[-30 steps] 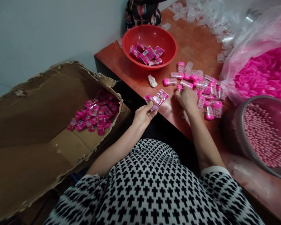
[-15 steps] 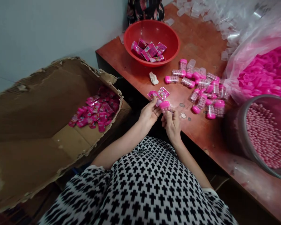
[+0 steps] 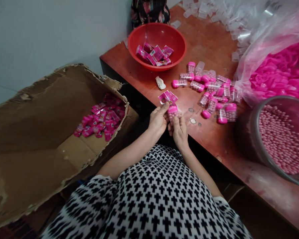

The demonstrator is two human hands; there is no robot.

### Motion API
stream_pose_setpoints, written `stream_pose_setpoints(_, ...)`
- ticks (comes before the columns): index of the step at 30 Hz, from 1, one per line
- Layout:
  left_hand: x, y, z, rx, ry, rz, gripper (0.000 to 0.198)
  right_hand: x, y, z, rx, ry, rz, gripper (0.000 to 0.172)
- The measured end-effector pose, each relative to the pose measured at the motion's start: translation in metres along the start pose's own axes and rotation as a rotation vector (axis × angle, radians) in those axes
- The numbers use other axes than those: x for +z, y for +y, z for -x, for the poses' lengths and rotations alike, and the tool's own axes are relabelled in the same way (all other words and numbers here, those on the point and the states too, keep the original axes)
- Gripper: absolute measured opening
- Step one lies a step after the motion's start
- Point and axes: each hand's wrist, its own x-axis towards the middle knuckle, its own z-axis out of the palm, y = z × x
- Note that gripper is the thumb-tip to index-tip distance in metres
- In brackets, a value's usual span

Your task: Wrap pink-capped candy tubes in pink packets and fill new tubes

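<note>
My left hand (image 3: 158,120) is closed, its thumb and fingers pinching printed pink plastic wrappers (image 3: 167,97) that stick out beyond the thumb near the table's edge. Right beside it, my right hand (image 3: 180,132) grips the lower end of a small clear bottle (image 3: 173,114) full of pink beads, its pink cap pointing away from me. The cap lies against the wrappers and the left fingertips; whether it is inside a wrapper I cannot tell. Several similar filled bottles (image 3: 212,87) lie in a loose heap on the table to the right.
A red bowl (image 3: 180,49) with pink packets stands at the back, near a crumpled white scrap (image 3: 160,83). On the right are a tub of pink beads (image 3: 281,139), a bag of pink caps (image 3: 281,71) and clear empty bottles (image 3: 236,26). A cardboard box (image 3: 25,132) holds packets (image 3: 104,116).
The bottle has turned from slanting to nearly upright in view, its cap now close to my left thumb. My right hand has moved slightly left. The view has shifted a little.
</note>
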Motion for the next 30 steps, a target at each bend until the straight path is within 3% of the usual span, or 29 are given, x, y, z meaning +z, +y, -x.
stream_pose_setpoints(4, -0.003, 0.001, 0.0, 0.021, -0.105, -0.088, 0.028, -0.001, 0.0, -0.004, -0.075, 0.12, 0.019, 0.032)
stream_pose_setpoints(10, -0.007, 0.001, -0.005, -0.108, -0.107, -0.126, 0.029, -0.006, 0.005, -0.007, -0.241, 0.225, 0.238, 0.029)
stream_pose_setpoints(12, -0.008, 0.002, -0.007, -0.114, -0.134, -0.154, 0.029, -0.005, 0.007, -0.008, -0.203, 0.189, 0.168, 0.03)
stream_pose_setpoints(17, -0.009, 0.007, -0.011, 0.034, -0.137, -0.294, 0.029, -0.003, 0.006, -0.011, 0.018, -0.079, -0.194, 0.036)
stream_pose_setpoints(19, -0.008, 0.008, -0.011, 0.072, -0.149, -0.344, 0.028, -0.005, 0.005, -0.012, 0.011, -0.059, -0.162, 0.036)
stream_pose_setpoints(23, -0.008, 0.006, -0.009, 0.008, -0.194, -0.353, 0.028, -0.01, 0.003, -0.012, -0.117, 0.136, 0.08, 0.031)
stream_pose_setpoints(28, -0.008, 0.003, -0.005, -0.052, -0.165, -0.284, 0.029, -0.013, -0.001, -0.012, -0.017, -0.03, -0.084, 0.033)
stream_pose_setpoints(30, -0.006, 0.002, -0.005, -0.049, -0.158, -0.248, 0.032, -0.014, -0.001, -0.011, -0.07, 0.027, 0.02, 0.031)
